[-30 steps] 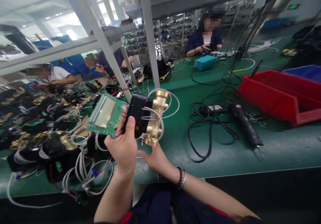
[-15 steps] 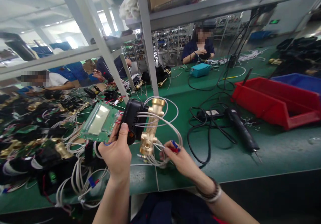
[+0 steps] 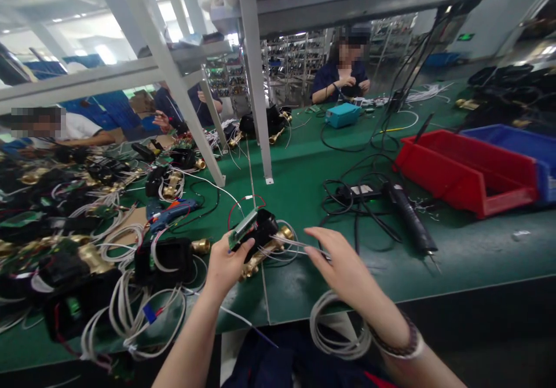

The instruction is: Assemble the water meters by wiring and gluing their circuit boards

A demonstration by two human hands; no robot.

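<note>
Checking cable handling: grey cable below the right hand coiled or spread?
Coiled: the grey cable forms several overlapping loops below the right hand.

A head-worn camera faces forward and down, near the bare left hand [image 3: 226, 265] and bare right hand [image 3: 347, 266] at lower centre, across a flat green workbench [image 3: 302, 171].

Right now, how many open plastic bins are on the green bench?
2: the red bin at the right, and the blue bin just behind it, partly covered. Others may be hidden.
</note>
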